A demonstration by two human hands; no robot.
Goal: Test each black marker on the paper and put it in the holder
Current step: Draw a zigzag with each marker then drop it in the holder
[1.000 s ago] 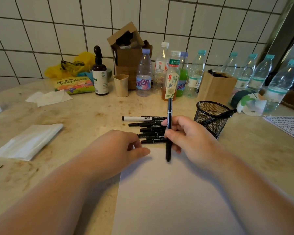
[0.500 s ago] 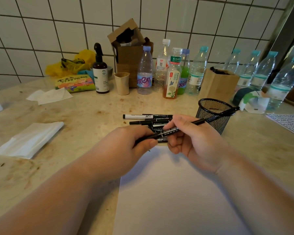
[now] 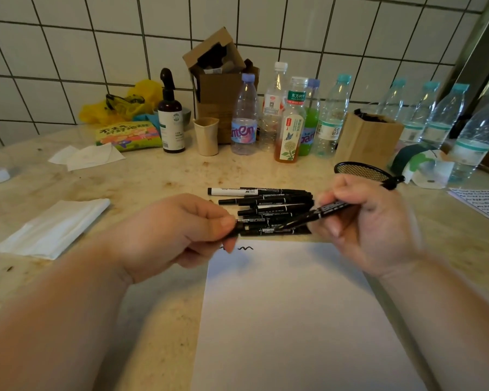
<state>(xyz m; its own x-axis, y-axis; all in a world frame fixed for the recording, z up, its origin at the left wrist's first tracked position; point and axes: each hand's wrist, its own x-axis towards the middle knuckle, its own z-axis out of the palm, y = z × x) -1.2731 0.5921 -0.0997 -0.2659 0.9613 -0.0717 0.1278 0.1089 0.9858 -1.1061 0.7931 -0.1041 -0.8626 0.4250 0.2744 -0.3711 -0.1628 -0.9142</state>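
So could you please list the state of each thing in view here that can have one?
Marker: held by the right hand, uncapped.
Cap: pinched by the left hand.
Paper: flat, one squiggle at its top edge.
Mesh holder: upright, one marker leaning out.
Pile of markers: lying on the counter, capped.
Brown box: flaps open.

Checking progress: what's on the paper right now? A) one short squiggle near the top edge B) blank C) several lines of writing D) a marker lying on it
A: the paper bears one short black squiggle near its top edge, beside the left hand; the rest is bare.
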